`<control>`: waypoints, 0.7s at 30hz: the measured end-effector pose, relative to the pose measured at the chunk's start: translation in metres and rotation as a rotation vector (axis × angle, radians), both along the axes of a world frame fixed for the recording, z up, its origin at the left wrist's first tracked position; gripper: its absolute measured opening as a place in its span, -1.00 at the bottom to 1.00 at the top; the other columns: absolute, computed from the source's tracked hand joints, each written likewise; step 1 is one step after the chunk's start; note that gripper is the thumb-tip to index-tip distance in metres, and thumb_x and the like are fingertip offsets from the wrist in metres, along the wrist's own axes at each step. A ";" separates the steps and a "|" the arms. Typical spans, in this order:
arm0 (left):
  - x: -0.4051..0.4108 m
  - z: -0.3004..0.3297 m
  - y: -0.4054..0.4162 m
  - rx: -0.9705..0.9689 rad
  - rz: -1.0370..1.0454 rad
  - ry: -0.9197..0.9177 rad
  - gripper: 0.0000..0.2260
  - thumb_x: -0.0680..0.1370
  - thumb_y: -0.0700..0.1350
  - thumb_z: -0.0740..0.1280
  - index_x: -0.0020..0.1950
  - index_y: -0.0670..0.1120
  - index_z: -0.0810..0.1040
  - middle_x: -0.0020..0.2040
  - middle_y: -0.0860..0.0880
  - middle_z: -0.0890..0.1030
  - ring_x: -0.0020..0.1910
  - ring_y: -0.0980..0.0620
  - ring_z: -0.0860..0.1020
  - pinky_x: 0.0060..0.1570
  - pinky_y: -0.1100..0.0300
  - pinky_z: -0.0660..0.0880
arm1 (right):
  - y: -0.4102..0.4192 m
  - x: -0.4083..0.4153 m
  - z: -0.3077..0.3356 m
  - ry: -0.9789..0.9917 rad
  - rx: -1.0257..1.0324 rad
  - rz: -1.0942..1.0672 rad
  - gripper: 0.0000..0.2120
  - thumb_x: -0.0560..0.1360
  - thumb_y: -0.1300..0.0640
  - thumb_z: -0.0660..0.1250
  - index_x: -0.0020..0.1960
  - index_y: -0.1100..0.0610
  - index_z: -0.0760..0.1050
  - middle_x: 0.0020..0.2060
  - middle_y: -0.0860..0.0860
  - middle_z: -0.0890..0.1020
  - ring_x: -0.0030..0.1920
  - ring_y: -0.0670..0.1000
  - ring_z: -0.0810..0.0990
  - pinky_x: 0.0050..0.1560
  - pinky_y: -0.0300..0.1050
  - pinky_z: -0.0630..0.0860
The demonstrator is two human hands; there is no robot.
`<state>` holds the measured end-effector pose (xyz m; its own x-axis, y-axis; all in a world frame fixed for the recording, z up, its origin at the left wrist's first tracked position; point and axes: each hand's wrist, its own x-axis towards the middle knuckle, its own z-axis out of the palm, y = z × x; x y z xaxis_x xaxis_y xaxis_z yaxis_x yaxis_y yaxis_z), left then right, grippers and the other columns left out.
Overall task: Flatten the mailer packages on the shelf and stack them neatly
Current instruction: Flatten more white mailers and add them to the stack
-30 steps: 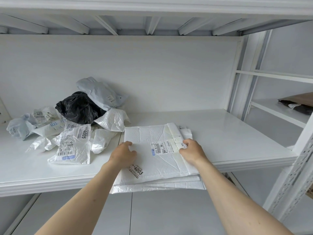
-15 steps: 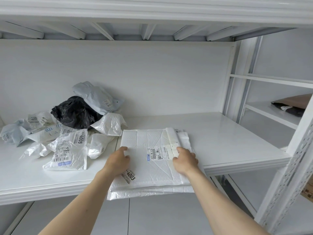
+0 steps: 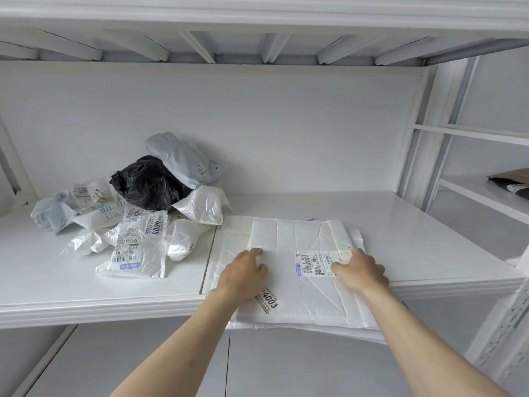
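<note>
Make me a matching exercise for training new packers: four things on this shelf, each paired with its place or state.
1. black bag
2. mailer marked 4005
3. mailer marked 4003
4. grey mailer

A. flat under both hands
B. leaning on the back wall
C. crumpled in the pile's middle
D. lying at the pile's front

Pairs: 1-C, 2-D, 3-A, 4-B

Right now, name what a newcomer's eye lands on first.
Both hands, left hand and right hand, press on a flat white padded mailer marked 4003 topping a stack that overhangs the white shelf's front edge. Behind left, a crumpled black plastic bag sits amid a heap of unflattened mailers.
</note>
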<state>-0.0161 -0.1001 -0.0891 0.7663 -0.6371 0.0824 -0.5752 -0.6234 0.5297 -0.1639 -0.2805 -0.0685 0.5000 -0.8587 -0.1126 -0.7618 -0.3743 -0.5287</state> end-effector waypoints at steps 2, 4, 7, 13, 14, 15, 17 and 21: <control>-0.003 0.000 -0.007 -0.004 -0.008 0.025 -0.56 0.60 -0.05 0.15 0.50 0.02 0.29 0.44 -0.05 0.38 0.37 -0.09 0.41 0.30 0.08 0.33 | 0.000 0.001 -0.003 0.027 0.009 -0.013 -0.48 0.53 -0.08 0.25 0.40 0.12 0.26 0.33 0.15 0.39 0.33 0.25 0.32 0.30 0.08 0.30; -0.002 0.002 -0.010 -0.021 0.000 0.060 -0.55 0.59 -0.06 0.16 0.50 0.02 0.30 0.44 -0.05 0.37 0.37 -0.08 0.40 0.29 0.11 0.32 | 0.001 0.001 -0.003 0.033 0.003 -0.035 -0.49 0.52 -0.08 0.23 0.40 0.08 0.26 0.35 0.12 0.36 0.34 0.27 0.28 0.33 0.12 0.24; 0.002 0.003 -0.009 -0.024 -0.010 0.089 -0.55 0.58 -0.06 0.18 0.49 0.02 0.31 0.44 -0.04 0.38 0.37 -0.05 0.40 0.28 0.14 0.32 | 0.001 0.002 -0.001 0.019 0.005 -0.050 -0.53 0.51 -0.05 0.23 0.37 0.07 0.31 0.35 0.08 0.36 0.33 0.28 0.31 0.34 0.17 0.24; 0.016 0.006 0.001 -0.082 0.050 0.151 -0.55 0.56 -0.07 0.20 0.47 0.05 0.34 0.43 -0.09 0.33 0.23 -0.07 0.50 0.18 0.15 0.40 | 0.002 0.021 0.011 -0.337 0.115 0.058 -0.40 0.48 0.15 0.34 0.49 0.17 0.30 0.43 0.08 0.39 0.41 0.11 0.39 0.34 -0.09 0.34; 0.020 0.005 0.005 -0.092 0.064 0.157 -0.55 0.56 -0.07 0.20 0.46 0.06 0.35 0.41 -0.08 0.35 0.15 -0.06 0.53 0.10 0.16 0.42 | 0.005 0.024 0.012 -0.375 0.134 0.073 -0.39 0.47 0.18 0.35 0.49 0.17 0.30 0.43 0.07 0.40 0.40 0.09 0.40 0.33 -0.12 0.33; 0.024 0.005 0.008 -0.104 0.074 0.167 -0.56 0.55 -0.07 0.21 0.45 0.06 0.36 0.36 -0.09 0.39 0.04 -0.04 0.56 0.00 0.18 0.43 | 0.007 0.028 0.012 -0.388 0.145 0.088 -0.38 0.46 0.19 0.35 0.49 0.16 0.30 0.42 0.06 0.42 0.39 0.08 0.42 0.33 -0.12 0.34; 0.033 0.003 0.015 -0.124 0.084 0.179 -0.57 0.53 -0.07 0.21 0.41 0.06 0.40 0.25 -0.13 0.49 -0.14 -0.04 0.56 -0.13 0.19 0.42 | 0.013 0.036 0.008 -0.321 0.128 0.104 -0.38 0.45 0.14 0.34 0.48 0.09 0.29 0.38 0.02 0.45 0.35 0.09 0.44 0.37 0.00 0.31; 0.037 0.004 0.017 -0.120 0.085 0.180 -0.58 0.52 -0.07 0.23 0.39 0.08 0.42 0.20 -0.20 0.55 0.09 -0.21 0.58 -0.01 0.11 0.47 | 0.012 0.040 0.006 -0.099 0.027 0.061 -0.54 0.48 0.04 0.26 0.37 0.04 0.34 0.27 0.00 0.48 0.28 0.12 0.47 0.39 0.26 0.07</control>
<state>0.0210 -0.0834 -0.0850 0.8262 -0.5633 0.0109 -0.4126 -0.5917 0.6925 -0.1241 -0.2688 -0.0625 0.5614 -0.8235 -0.0822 -0.6814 -0.4035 -0.6106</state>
